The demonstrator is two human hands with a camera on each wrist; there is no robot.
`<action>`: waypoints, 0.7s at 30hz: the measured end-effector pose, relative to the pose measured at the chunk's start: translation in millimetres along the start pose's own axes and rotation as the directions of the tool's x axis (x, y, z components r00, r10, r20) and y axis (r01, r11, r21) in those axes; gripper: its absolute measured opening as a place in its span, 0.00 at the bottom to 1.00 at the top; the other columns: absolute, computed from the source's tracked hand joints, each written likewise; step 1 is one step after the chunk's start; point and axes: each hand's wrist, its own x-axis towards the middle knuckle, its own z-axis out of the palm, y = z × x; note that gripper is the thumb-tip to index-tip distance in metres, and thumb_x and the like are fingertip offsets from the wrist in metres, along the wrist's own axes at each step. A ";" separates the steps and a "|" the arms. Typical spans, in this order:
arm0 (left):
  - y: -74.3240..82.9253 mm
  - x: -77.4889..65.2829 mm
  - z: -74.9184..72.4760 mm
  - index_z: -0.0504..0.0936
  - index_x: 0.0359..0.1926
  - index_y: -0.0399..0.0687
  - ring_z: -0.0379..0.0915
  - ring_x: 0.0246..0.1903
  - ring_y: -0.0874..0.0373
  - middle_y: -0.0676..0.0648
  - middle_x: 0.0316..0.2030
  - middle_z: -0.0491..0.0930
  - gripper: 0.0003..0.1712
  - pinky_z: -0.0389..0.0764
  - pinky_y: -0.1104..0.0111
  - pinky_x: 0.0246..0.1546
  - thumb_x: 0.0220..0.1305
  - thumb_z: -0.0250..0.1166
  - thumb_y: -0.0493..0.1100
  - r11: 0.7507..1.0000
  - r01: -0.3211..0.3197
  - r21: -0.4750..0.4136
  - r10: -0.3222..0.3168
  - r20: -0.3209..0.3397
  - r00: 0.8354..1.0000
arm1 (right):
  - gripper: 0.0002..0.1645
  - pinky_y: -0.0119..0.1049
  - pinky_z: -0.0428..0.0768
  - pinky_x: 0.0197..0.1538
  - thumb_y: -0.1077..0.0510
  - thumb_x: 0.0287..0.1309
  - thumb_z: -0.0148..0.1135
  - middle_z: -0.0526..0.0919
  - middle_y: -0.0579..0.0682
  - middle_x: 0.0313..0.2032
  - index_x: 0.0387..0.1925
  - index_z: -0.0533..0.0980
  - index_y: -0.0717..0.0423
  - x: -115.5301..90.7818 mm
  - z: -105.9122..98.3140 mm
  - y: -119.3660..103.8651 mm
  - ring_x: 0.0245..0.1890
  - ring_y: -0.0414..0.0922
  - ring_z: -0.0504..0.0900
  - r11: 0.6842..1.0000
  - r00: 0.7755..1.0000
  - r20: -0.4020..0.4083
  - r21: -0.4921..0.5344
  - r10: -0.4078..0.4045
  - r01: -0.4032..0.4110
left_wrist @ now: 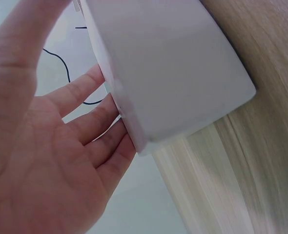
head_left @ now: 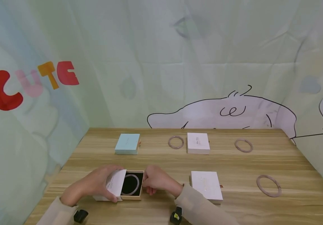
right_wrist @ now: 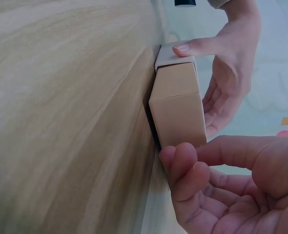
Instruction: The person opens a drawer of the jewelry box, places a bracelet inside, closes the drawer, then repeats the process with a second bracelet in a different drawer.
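My left hand point(head_left: 102, 181) grips the white sleeve point(head_left: 117, 182) of a slide-out jewelry box, thumb on the near side and fingers over the far side. Out of its right end stands a tan-edged drawer point(head_left: 131, 197) with a black lining. A pale purplish bangle point(head_left: 138, 184) lies on that lining. My right hand point(head_left: 157, 179) is at the drawer's outer end, thumb and curled fingers pinching at its edge, as the right wrist view shows beside the tan drawer point(right_wrist: 178, 117). In the left wrist view the sleeve point(left_wrist: 173, 73) fills the middle, fingertips against its side.
A light blue box point(head_left: 127, 143) stands at the back left. A white box point(head_left: 198, 143) stands back center, another white box point(head_left: 206, 186) right of my right hand. Loose bangles lie about: one bangle point(head_left: 169, 143) back center, one bangle point(head_left: 235, 144) back right, one bangle point(head_left: 274, 195) front right.
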 end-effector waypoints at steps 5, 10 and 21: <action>-1.5 -0.7 1.2 0.74 0.61 0.37 0.72 0.50 0.47 0.41 0.55 0.77 0.59 0.75 0.53 0.48 0.29 0.85 0.63 1.000 -0.015 0.007 0.015 -0.009 1.000 | 0.17 0.34 0.76 0.15 0.75 0.54 0.57 0.75 0.51 0.07 0.11 0.77 0.68 0.1 1.1 -1.9 0.05 0.36 0.71 1.000 1.000 -0.001 -0.021 -0.003 0.003; -1.6 -1.1 1.0 0.74 0.61 0.37 0.72 0.49 0.48 0.41 0.55 0.77 0.58 0.75 0.54 0.47 0.30 0.84 0.63 1.000 -0.022 0.005 0.022 -0.011 1.000 | 0.19 0.34 0.76 0.15 0.75 0.53 0.57 0.75 0.52 0.07 0.10 0.76 0.67 1.0 2.4 -3.6 0.05 0.37 0.70 1.000 1.000 -0.013 -0.021 -0.002 0.002; -1.9 -0.8 1.0 0.75 0.60 0.37 0.73 0.49 0.49 0.43 0.54 0.78 0.58 0.76 0.55 0.46 0.30 0.84 0.63 0.999 -0.035 0.029 0.036 -0.023 0.999 | 0.19 0.37 0.77 0.15 0.76 0.54 0.58 0.75 0.54 0.07 0.10 0.75 0.68 3.0 5.6 -5.5 0.05 0.39 0.70 1.000 1.000 -0.026 0.014 0.016 -0.016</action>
